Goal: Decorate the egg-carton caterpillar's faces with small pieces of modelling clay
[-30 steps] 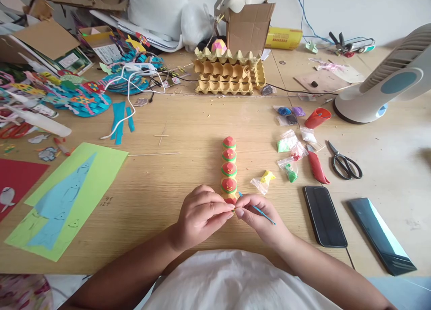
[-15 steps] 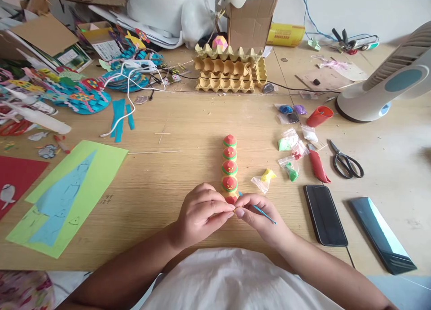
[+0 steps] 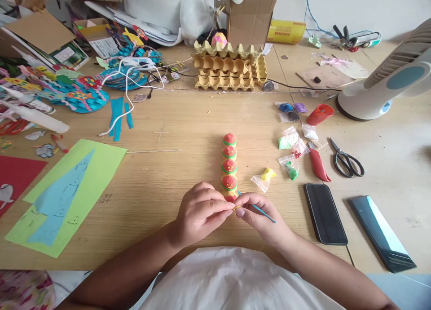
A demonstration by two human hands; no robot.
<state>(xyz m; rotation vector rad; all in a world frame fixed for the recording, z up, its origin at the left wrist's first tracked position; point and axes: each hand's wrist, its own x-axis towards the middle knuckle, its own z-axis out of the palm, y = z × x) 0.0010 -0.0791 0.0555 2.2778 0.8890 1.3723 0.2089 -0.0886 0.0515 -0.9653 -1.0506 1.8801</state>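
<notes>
While both of our hands stay over the middle of the table's near edge, the small yellow piece has come into clearer sight between our fingertips than half a second ago. We read this as a slight turn or easing of the fingers, with the piece being worked in the air and not laid down. The row of red-capped cups keeps its place.

Our left hand pinches the piece at its left end, and our right hand has thumb and forefinger closed on its right end. The right hand also carries a thin blue tool among its fingers.

The piece's long axis runs roughly side to side, along the near edge; we cannot tell a front from a back. The row's long axis runs from the near edge toward the far edge, its little faces set with mouths toward us. Our fingers partly hide its nearest cup. The tool slants, its visible end pointing toward the near right corner.
</notes>
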